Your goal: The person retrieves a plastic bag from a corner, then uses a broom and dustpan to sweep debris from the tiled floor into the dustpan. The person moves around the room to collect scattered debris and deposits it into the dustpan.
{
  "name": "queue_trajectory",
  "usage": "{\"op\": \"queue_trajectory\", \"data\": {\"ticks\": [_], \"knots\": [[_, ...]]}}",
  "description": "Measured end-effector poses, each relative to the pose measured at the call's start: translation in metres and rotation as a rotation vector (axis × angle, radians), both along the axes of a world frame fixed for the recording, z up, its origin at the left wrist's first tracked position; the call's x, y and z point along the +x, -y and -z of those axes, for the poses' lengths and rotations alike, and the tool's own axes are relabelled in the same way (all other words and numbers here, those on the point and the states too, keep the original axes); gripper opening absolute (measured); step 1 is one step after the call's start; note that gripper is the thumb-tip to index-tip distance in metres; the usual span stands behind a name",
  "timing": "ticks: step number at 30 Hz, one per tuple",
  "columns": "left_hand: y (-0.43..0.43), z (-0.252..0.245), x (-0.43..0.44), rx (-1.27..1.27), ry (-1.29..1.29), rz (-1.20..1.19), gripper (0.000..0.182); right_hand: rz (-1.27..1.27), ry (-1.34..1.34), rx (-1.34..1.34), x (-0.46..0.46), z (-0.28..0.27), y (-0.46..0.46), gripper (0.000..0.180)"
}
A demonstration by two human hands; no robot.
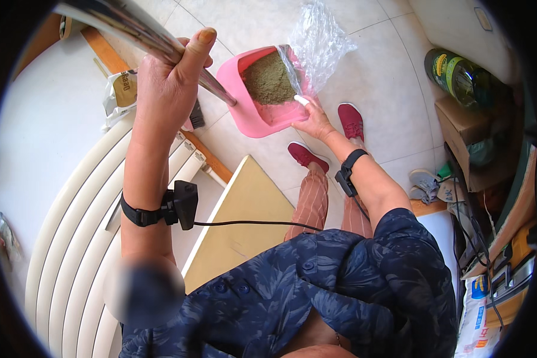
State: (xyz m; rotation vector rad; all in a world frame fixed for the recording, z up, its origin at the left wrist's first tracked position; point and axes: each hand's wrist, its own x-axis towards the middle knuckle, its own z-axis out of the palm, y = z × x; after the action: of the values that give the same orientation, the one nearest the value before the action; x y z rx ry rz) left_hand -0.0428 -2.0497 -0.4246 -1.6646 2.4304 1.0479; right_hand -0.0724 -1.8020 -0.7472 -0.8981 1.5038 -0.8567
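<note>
My left hand [174, 76] is closed around the shiny metal handle [215, 85] of a pink plastic dustpan [246, 123], thumb pointing up along the tube. A heap of greenish-brown granular material [270, 80] fills much of the pan. At the pan's near right edge is my right hand [315, 118], with a white covering on one fingertip. Its fingers pinch a clear plastic bag [320, 44], which spreads over the pan's right side and beyond it. How far the bag's mouth reaches around the pan's lip is hard to tell.
A white radiator [76, 232] and a pale yellow board [241, 215] stand at left. Dark brush bristles [197, 114] show behind my left wrist. On the right are a large green-tinted bottle [456, 74], a cardboard box [456, 129], grey shoes [424, 183] and loose black cables [472, 232].
</note>
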Motion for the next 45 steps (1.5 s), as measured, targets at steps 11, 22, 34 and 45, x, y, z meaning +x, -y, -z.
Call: {"op": "queue_trajectory", "data": {"ticks": [11, 22, 34, 45], "knots": [[0.003, -0.004, -0.053, -0.027, 0.084, 0.157, 0.058, 0.054, 0.065, -0.014, 0.008, -0.005, -0.007, 0.077], [-0.006, -0.008, -0.102, 0.045, 0.168, 0.111, 0.042, 0.138, 0.241, -0.033, 0.019, -0.003, -0.006, 0.082], [-0.007, -0.01, -0.111, 0.035, 0.208, 0.111, 0.044, 0.135, 0.462, 0.068, 0.017, -0.007, -0.006, 0.079], [-0.006, 0.017, -0.069, 0.091, 0.166, 0.288, 0.058, 0.136, 0.352, 0.132, 0.014, 0.028, -0.013, 0.083]]}}
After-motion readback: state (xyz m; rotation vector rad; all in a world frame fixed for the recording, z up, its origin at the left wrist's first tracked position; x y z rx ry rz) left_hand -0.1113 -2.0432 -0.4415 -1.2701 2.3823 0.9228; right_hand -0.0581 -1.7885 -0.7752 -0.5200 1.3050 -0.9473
